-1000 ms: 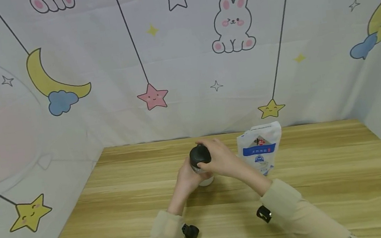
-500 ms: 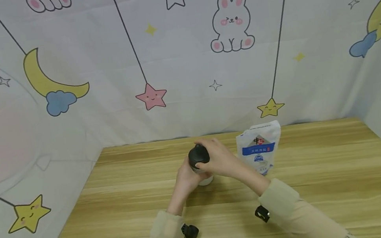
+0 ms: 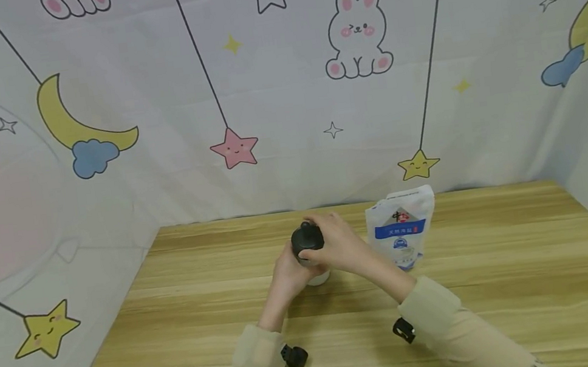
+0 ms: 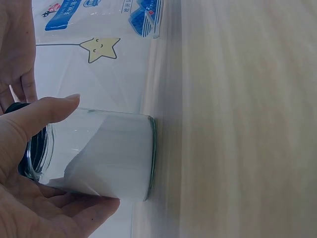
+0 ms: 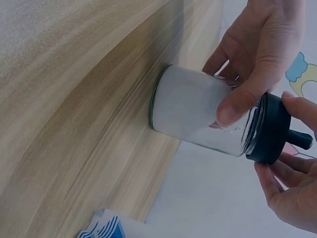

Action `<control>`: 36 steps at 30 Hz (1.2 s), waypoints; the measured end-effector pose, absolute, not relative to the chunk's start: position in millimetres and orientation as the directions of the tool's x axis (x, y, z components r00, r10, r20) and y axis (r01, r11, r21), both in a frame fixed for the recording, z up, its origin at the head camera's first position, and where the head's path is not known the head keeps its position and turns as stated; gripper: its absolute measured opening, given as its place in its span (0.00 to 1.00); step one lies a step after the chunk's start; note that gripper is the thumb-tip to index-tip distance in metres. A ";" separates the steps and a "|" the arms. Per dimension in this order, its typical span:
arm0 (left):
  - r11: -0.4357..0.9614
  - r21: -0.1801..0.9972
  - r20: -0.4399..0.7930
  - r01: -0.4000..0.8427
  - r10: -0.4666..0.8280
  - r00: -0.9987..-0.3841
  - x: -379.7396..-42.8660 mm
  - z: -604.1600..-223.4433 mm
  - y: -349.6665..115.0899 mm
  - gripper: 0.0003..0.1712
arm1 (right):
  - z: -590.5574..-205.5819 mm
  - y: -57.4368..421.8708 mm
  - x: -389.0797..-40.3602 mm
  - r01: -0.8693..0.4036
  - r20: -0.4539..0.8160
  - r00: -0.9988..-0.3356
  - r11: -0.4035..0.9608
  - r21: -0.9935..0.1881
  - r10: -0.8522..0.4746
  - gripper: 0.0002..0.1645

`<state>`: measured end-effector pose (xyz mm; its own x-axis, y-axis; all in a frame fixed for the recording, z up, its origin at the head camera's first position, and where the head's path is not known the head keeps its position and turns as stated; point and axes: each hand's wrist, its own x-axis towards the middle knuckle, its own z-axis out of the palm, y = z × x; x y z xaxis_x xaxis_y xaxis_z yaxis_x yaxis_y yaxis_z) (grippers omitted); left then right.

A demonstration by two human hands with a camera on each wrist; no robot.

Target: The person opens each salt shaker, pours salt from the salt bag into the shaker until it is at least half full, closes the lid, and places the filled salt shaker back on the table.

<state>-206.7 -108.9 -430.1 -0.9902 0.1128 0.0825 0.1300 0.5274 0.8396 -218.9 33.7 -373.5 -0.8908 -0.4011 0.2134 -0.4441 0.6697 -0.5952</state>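
A clear glass jar [image 5: 198,106], partly filled with white grains or powder, stands on the wooden table. Its black lid [image 5: 271,129] has a short spout-like knob and sits on the jar's mouth. My left hand [image 3: 291,272] grips the jar's body from the left, thumb on one side and fingers on the other. From the right, my right hand [image 3: 342,245] holds the lid between thumb and fingers. In the head view the hands hide most of the glass. Just right of the hands, a white and blue salt bag [image 3: 401,231] stands upright.
Black straps or camera mounts [image 3: 295,358] show at both wrists. The wooden table [image 3: 513,266] reaches back to a white cloth backdrop [image 3: 287,86] printed with stars, a moon and a rabbit.
Both hands keep their hold on the jar and its lid. The head view has shifted slightly, and the right thumb sits a touch further left on the lid.
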 end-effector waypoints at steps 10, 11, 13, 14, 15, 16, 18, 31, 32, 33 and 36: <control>0.498 0.854 0.096 0.147 0.127 -0.987 -208.1 -429.6 -108.6 0.44 | -373.3 33.8 -217.9 -0.478 0.261 -0.877 0.677 -0.560 -0.404 0.41; 0.498 0.854 0.097 0.149 0.129 -0.987 -208.0 -429.4 -108.7 0.44 | -373.5 33.8 -217.8 -0.483 0.267 -0.875 0.679 -0.553 -0.405 0.40; 0.497 0.854 0.098 0.153 0.134 -0.986 -207.4 -429.0 -108.5 0.44 | -374.0 33.6 -218.1 -0.488 0.273 -0.872 0.684 -0.542 -0.406 0.39; 0.496 0.855 0.097 0.153 0.135 -0.986 -207.1 -428.7 -108.5 0.44 | -374.3 33.5 -218.2 -0.491 0.277 -0.871 0.687 -0.536 -0.406 0.39; 0.497 0.853 0.101 0.158 0.140 -0.985 -206.9 -428.4 -108.5 0.44 | -374.6 33.3 -218.4 -0.493 0.281 -0.870 0.688 -0.533 -0.405 0.39; 0.496 0.853 0.104 0.163 0.145 -0.984 -206.7 -428.1 -108.4 0.43 | -375.1 33.1 -218.5 -0.493 0.285 -0.870 0.691 -0.529 -0.403 0.39; 0.496 0.851 0.111 0.173 0.152 -0.982 -206.7 -427.6 -108.1 0.43 | -375.4 32.4 -218.6 -0.488 0.286 -0.873 0.695 -0.528 -0.395 0.39; 0.484 0.857 0.124 0.174 0.132 -0.983 -207.5 -429.5 -109.6 0.44 | -373.8 38.8 -220.8 -0.486 0.216 -0.868 0.675 -0.555 -0.447 0.52; 0.487 0.858 0.118 0.165 0.126 -0.985 -207.6 -429.7 -109.7 0.44 | -372.9 40.4 -221.5 -0.493 0.210 -0.862 0.667 -0.559 -0.461 0.52; 0.489 0.858 0.112 0.157 0.121 -0.986 -207.8 -430.1 -109.8 0.44 | -372.0 41.9 -222.2 -0.501 0.203 -0.855 0.658 -0.563 -0.477 0.51; 0.491 0.860 0.093 0.140 0.117 -0.989 -207.5 -430.8 -109.5 0.46 | -368.1 45.2 -223.3 -0.520 0.181 -0.835 0.634 -0.573 -0.520 0.48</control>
<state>-207.5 -109.5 -430.8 -0.9887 0.1172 0.0935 0.1395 0.4914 0.8597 -223.3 45.2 -368.1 -0.8345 -0.5203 0.1812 -0.5196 0.6339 -0.5729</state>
